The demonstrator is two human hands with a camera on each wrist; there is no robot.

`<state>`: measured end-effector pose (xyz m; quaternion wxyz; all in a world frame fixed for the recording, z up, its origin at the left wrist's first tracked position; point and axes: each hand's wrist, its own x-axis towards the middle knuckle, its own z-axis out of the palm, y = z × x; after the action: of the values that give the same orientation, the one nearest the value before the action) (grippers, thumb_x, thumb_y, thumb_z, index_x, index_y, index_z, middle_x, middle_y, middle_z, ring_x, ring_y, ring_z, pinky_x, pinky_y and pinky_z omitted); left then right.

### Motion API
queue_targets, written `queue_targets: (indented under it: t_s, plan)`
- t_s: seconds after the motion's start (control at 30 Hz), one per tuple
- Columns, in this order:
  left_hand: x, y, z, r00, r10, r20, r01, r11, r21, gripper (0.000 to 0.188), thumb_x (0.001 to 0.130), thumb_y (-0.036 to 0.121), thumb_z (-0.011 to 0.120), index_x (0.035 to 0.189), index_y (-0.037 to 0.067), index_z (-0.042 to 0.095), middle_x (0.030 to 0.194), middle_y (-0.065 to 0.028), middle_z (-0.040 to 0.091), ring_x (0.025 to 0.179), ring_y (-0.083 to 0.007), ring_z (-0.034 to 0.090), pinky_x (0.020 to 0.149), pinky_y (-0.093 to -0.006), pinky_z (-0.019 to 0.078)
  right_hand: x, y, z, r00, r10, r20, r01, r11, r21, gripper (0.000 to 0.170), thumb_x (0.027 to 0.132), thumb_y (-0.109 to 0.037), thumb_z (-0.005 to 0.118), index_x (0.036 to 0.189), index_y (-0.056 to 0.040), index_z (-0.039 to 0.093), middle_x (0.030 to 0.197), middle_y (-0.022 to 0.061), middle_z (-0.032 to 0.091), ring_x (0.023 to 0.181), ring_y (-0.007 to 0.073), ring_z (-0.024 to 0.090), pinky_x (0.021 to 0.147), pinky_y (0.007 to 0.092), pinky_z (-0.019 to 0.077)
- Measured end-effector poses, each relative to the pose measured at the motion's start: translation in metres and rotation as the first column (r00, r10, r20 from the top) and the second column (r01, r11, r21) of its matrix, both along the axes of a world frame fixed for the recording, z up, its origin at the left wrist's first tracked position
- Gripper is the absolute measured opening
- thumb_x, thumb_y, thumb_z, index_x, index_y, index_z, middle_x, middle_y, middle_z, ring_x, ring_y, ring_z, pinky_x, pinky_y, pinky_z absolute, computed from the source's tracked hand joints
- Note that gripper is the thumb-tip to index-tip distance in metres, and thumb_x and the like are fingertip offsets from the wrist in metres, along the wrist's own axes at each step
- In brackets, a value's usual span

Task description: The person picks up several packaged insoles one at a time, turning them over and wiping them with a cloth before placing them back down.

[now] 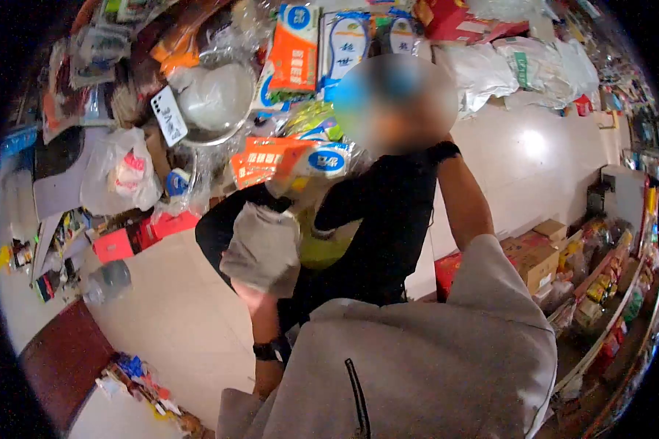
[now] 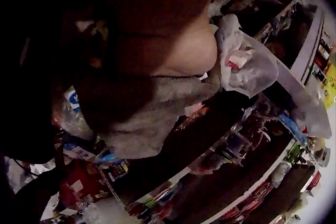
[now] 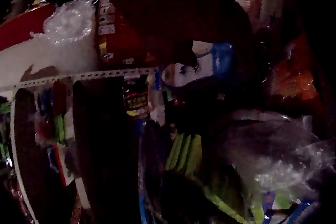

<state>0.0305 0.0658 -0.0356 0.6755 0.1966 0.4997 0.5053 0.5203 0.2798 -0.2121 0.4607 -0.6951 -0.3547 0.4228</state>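
Note:
Grey cloth [image 1: 262, 249], glove-like with a straight edge at the wrist, covers most of my left hand [image 1: 250, 294] in the head view. The left wrist view shows the heel of that hand above the same cloth [image 2: 139, 121]; its fingers are hidden. My right hand [image 1: 414, 132] reaches forward to the packets, a black band around its wrist. Blur covers this hand, so I cannot tell what it holds. A blue-and-white packet [image 3: 202, 69] shows beside its dark outline in the right wrist view. Black clothing [image 1: 388, 219] lies between my arms.
Orange-and-white packets [image 1: 294, 55] and insole packets [image 1: 346, 47] cover the display ahead. A phone [image 1: 170, 117] leans by a clear-wrapped bowl [image 1: 216, 99]. White plastic bags lie on both sides. Cartons [image 1: 531, 260] and stocked shelves [image 1: 600, 314] stand right, along the tiled floor [image 1: 534, 161].

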Motion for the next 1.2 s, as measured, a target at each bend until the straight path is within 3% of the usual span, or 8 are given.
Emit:
queue_targets:
  t_s: [0.13,0.27,0.33,0.6,0.7,0.77,1.03,1.2]
  plan:
    - [-0.004,0.002,-0.008,1.0,-0.016,-0.001,0.016,1.0,-0.014,0.06,0.095,0.047,0.044,0.141,0.009,0.04,0.146,-0.011,0.041,0.133,-0.0307,0.039,0.111,-0.0486,0.0288,-0.064,-0.033,0.06,0.854,-0.311,-0.417,0.338,0.941,-0.01,0.033,0.09,-0.012,0.058,0.121,0.0001,0.052,0.102,0.0128,0.065,0.081,0.0216,0.064,0.068,0.0366,0.055]
    - [-0.01,-0.001,-0.014,0.999,-0.044,-0.003,0.044,0.999,-0.018,0.061,0.095,0.049,0.043,0.142,0.01,0.04,0.147,-0.0107,0.04,0.134,-0.0314,0.037,0.112,-0.0495,0.0272,-0.13,-0.067,0.071,0.988,0.036,-0.153,-0.047,0.997,-0.066,0.017,0.091,-0.013,0.058,0.094,0.002,0.066,0.086,0.0104,0.069,0.08,0.0225,0.065,0.071,0.0316,0.0522]
    - [-0.015,-0.006,-0.016,0.998,-0.06,-0.023,0.06,0.998,-0.014,0.061,0.095,0.05,0.042,0.143,0.011,0.039,0.147,-0.0105,0.039,0.135,-0.0317,0.036,0.112,-0.05,0.0264,-0.16,-0.078,0.054,0.647,0.531,0.548,-0.631,0.775,-0.006,0.025,0.086,-0.019,0.066,0.102,0.0004,0.064,0.091,0.0159,0.068,0.083,0.0304,0.066,0.074,0.0346,0.0521]
    - [-0.059,-0.023,-0.024,0.907,-0.23,-0.353,0.27,0.96,0.068,0.063,0.095,0.053,0.04,0.145,0.013,0.038,0.15,-0.0099,0.037,0.138,-0.033,0.033,0.114,-0.0519,0.0233,-0.226,-0.064,0.036,0.231,0.548,0.804,-0.434,0.798,-0.418,0.044,0.074,-0.027,0.076,0.111,-0.0089,0.061,0.101,0.0146,0.065,0.102,0.0351,0.06,0.087,0.0486,0.0471]
    - [-0.069,-0.029,-0.001,0.909,-0.054,0.413,0.045,0.998,0.033,0.061,0.097,0.05,0.037,0.146,0.014,0.035,0.151,-0.0095,0.034,0.14,-0.0325,0.03,0.115,-0.0519,0.0212,-0.216,-0.068,0.008,0.223,0.453,0.863,-0.496,0.815,-0.3,0.035,0.072,-0.028,0.076,0.099,-0.009,0.064,0.095,0.0131,0.067,0.088,0.035,0.063,0.083,0.0472,0.0484]
    - [-0.072,-0.034,0.01,0.449,0.146,0.882,-0.082,0.989,-0.122,0.059,0.098,0.047,0.035,0.148,0.015,0.033,0.153,-0.0092,0.032,0.142,-0.032,0.027,0.116,-0.0516,0.0195,-0.217,-0.066,0.024,0.368,0.521,0.77,-0.55,0.79,-0.272,0.033,0.074,-0.028,0.075,0.098,-0.0086,0.063,0.092,0.0139,0.067,0.085,0.035,0.063,0.081,0.0462,0.0491]
    - [-0.089,-0.045,-0.002,0.571,0.204,0.795,-0.214,0.972,-0.096,0.057,0.095,0.042,0.046,0.142,0.011,0.04,0.148,-0.0114,0.039,0.138,-0.0326,0.033,0.115,-0.0528,0.0205,-0.251,-0.109,0.13,0.147,0.577,0.803,-0.737,0.606,-0.3,0.015,0.085,-0.014,0.064,0.099,-0.0066,0.062,0.085,0.0162,0.066,0.084,0.035,0.065,0.074,0.0437,0.05]
    - [-0.098,-0.049,0.01,0.537,0.286,0.794,-0.267,0.95,-0.162,0.057,0.094,0.041,0.048,0.142,0.012,0.041,0.147,-0.0124,0.039,0.136,-0.0348,0.034,0.114,-0.0569,0.0209,-0.253,-0.149,0.161,0.587,0.48,0.652,-0.633,0.774,0.0,0.023,0.084,-0.004,0.067,0.106,-0.0038,0.062,0.091,0.0109,0.069,0.084,0.0229,0.068,0.074,0.0323,0.0519]
